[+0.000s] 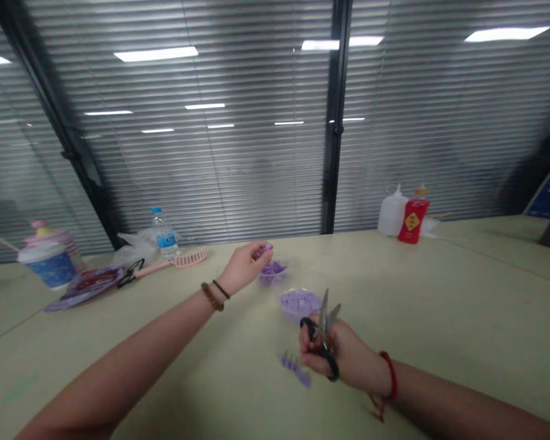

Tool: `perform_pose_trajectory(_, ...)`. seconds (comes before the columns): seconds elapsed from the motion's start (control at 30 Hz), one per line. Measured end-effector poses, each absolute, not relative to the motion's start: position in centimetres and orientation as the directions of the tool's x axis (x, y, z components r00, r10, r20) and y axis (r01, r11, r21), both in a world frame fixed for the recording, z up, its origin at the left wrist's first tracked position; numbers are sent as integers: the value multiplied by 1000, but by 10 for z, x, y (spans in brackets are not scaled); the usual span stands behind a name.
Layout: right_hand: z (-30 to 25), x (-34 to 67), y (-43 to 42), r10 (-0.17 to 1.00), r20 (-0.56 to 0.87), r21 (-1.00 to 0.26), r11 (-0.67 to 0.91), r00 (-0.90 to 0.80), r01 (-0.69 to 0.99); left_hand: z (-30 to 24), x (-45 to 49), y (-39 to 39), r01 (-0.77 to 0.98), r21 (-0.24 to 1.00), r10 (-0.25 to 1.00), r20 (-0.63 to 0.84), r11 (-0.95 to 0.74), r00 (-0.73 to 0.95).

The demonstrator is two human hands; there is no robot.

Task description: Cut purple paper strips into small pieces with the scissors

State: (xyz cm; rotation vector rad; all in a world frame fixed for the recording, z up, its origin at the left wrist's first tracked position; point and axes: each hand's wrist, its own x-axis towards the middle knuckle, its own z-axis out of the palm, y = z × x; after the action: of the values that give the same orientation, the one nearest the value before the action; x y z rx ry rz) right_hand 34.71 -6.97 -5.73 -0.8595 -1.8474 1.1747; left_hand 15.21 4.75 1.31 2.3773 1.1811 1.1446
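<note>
My left hand (245,264) is closed in a pinch on a small purple piece (266,247), over a clear bowl of dark purple bits (274,269). My right hand (337,351) is wrapped round black-handled scissors (324,327), whose blades point up and stand apart. Just behind the scissors is a second clear bowl holding flat light purple pieces (300,299). On the table to the left of my right hand lies a purple strip with several prongs (296,370), blurred. What exactly the left fingers pinch is too small to name.
At the left stand a blue and white cup (50,266), a pink cup (73,244), a purple bag (89,286), a pink hairbrush (190,259) and a water bottle (165,235). Toward the back right are a white squeeze bottle (393,214) and a red bottle (412,221). Window blinds (266,183) line the back.
</note>
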Motion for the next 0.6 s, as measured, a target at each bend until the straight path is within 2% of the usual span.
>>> perform_pose_trajectory(0.07,-58,348,-71,833,249,-913,371,-494,166,20,153,71,671,331,717,536,-663,445)
perform_pose_trajectory(0.1,-57,348,-72,825,256,-906,387,-504,172,21,153,75,683,277,692,557,-676,460)
perform_pose_trajectory(0.2,-53,351,-75,791,287,-899,418,-541,134,18,149,54,627,143,530,692,-766,490)
perform_pose_trajectory(0.27,-51,353,-76,763,307,-897,431,-568,94,10,147,19,531,70,414,714,-844,564)
perform_pose_trajectory(0.3,-50,353,-76,750,317,-894,442,-580,82,5,146,0,458,24,348,685,-889,640)
perform_pose_trajectory(0.37,-51,353,-75,730,341,-878,472,-593,76,-10,148,-37,305,-42,253,457,-952,853)
perform_pose_trajectory(0.4,-53,353,-74,726,353,-868,490,-590,84,-18,151,-52,287,-25,260,349,-958,900)
perform_pose_trajectory(0.43,-55,353,-74,727,360,-858,504,-585,98,-25,153,-63,339,24,329,310,-941,892)
perform_pose_trajectory(0.53,-58,352,-73,738,364,-831,533,-568,161,-44,160,-75,460,164,488,256,-873,835)
perform_pose_trajectory(0.6,-55,355,-73,734,372,-801,563,-568,202,-51,162,-72,477,198,513,230,-857,827)
